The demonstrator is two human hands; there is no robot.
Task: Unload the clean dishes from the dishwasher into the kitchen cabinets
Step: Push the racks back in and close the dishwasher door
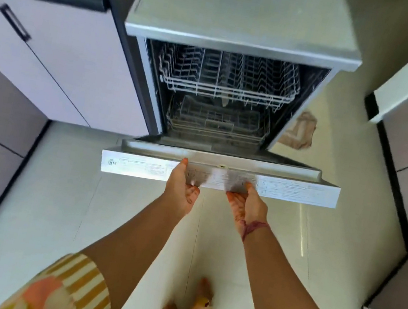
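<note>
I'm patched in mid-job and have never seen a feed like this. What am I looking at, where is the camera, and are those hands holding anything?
There is no machine here: a person works with bare hands, and the one wide-angle camera sits on their head, looking forward and down, so the arms come in from the bottom of the picture.

In front stands an open dishwasher. Its door hangs partway open, and both hands are on the door's front edge: the left hand and the right hand, palms up under it, in a grip on the door and nothing else.

Inside, the upper rack and the lower rack look empty, though the picture is blurry. A crumpled cloth lies on the floor to the right, and cabinets stand on both sides.
</note>
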